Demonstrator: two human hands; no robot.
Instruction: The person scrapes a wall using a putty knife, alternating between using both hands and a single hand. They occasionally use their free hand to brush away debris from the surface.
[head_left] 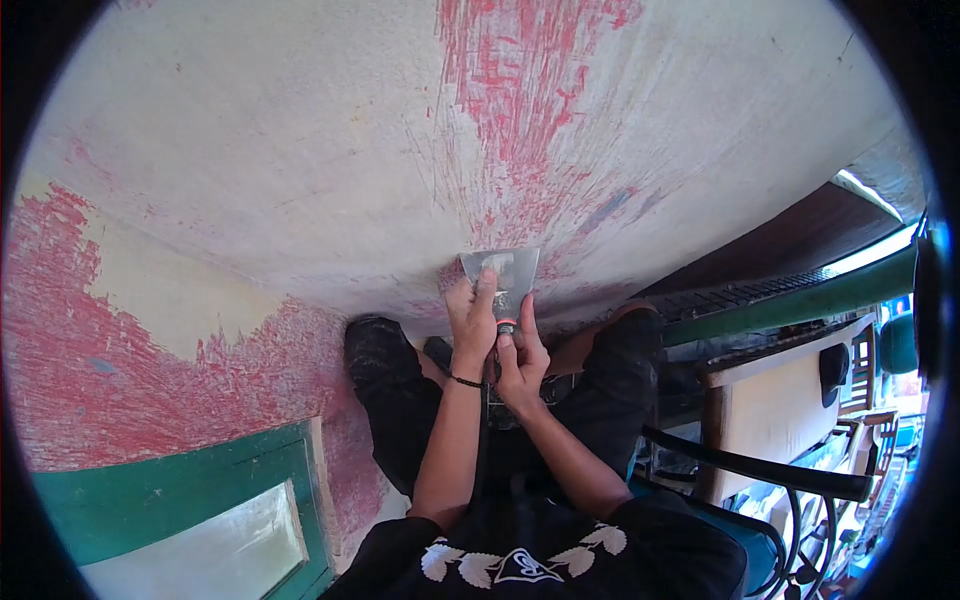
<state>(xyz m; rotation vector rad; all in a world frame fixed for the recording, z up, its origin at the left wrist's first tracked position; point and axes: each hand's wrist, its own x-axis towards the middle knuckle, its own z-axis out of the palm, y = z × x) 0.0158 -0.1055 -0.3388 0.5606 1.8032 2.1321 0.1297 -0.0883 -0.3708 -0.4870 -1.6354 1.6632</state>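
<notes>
A wide-bladed paint scraper (518, 268) is between my hands, its blade edge at the wall (300, 150). My right hand (522, 362) is closed around the handle, which the fingers mostly hide. On the blade's left side, my left hand (474, 318) grips the scraper, with a digit pressed flat on the metal. A dark bracelet circles that wrist. Ahead of the blade, a streaky patch of red paint (520, 90) shows through the pale, scratched coating.
At lower left, more red, worn wall (130, 390) borders a green frame (180, 460) with a pane. My knees are bent close to the wall. On the right are a green rail (800, 305), a chair with a black armrest (760, 465) and a pale padded panel (775, 415).
</notes>
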